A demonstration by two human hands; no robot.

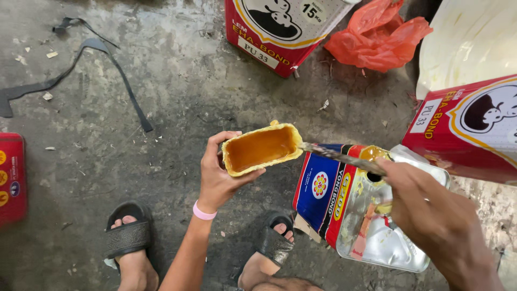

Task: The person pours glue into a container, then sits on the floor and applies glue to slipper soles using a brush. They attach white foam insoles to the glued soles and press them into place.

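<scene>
Far left, a red tin pokes in at the frame's edge, and above it a long black strip of rubbery material snakes across the grey concrete floor. Down low, two feet in black sandals: one on the left, the other just beside the tilted can. Now the centre, and the left hand, pink band at the wrist, is wrapped around a small rectangular tub, thumb on the near side, fingers curled behind the far wall. Firm hold, tub tipped a little toward the camera, crusted yellow along its rim and holding a pool of amber glue. Directly at the tub's right corner sits the tip of a stick-like tool, smeared and glossy, touching the rim there. Follow that tool rightward and it runs into the right hand, closed tight around its other end, knuckles up. Under that hand lies a large square adhesive can, blue, red and bare metal, leaning on its side with a round opening in its top face right below the tool. Up top, a red and white glue drum stands on the floor, an orange plastic bag crumpled next to it. Far right, another red drum fills the edge, well clear of the tub.
</scene>
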